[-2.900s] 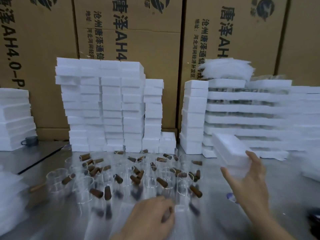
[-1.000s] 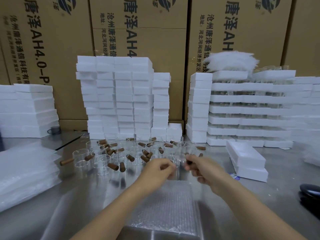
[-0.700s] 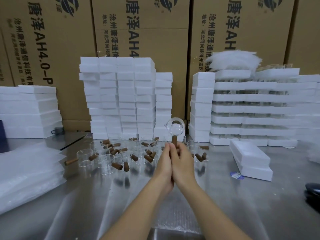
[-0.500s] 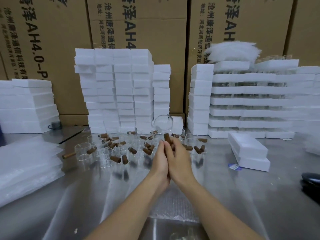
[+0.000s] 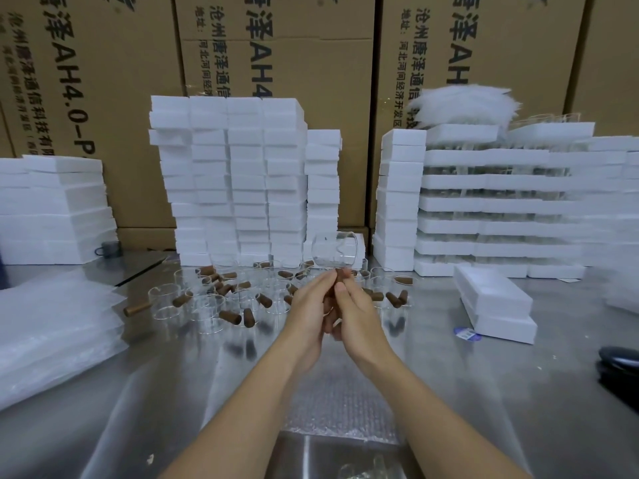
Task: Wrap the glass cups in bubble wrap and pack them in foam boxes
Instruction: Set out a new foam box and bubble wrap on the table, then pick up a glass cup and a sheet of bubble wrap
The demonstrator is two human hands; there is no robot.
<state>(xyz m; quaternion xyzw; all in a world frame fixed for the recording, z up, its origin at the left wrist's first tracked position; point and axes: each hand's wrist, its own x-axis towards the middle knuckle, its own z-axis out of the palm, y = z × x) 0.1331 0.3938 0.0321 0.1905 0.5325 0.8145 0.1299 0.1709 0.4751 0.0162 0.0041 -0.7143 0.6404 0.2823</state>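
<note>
Left hand [image 5: 308, 307] and right hand [image 5: 358, 314] together pinch the brown handle [image 5: 342, 273], glass cup [image 5: 334, 251] tipped sideways at twelve o'clock.

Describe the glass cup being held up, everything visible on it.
The glass cup is clear, thin-walled, cylindrical, apparently empty and unwrapped. It is tipped on its side, axis roughly level, with its brown wood-like handle pointing down. The left hand and right hand hold that handle between their fingers, raising the cup above the other cups on the metal table. Nothing else touches it.
</note>
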